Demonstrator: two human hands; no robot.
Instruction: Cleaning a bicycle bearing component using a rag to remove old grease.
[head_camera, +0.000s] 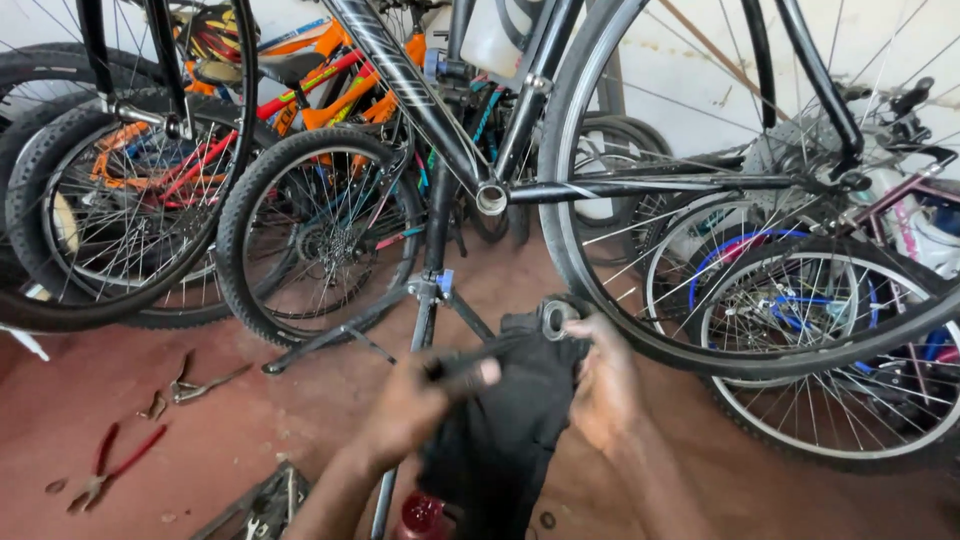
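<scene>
**Both hands on a rag and a metal ring**

Your right hand pinches a small metal ring against the black rag; your left hand is closed around a fold of the same cloth. The ring looks stiff, light and probably greasy, so hold its rim. The rag is soft and limp. Above hangs the black bicycle frame on its repair stand; red-handled pliers lie on the floor.
</scene>
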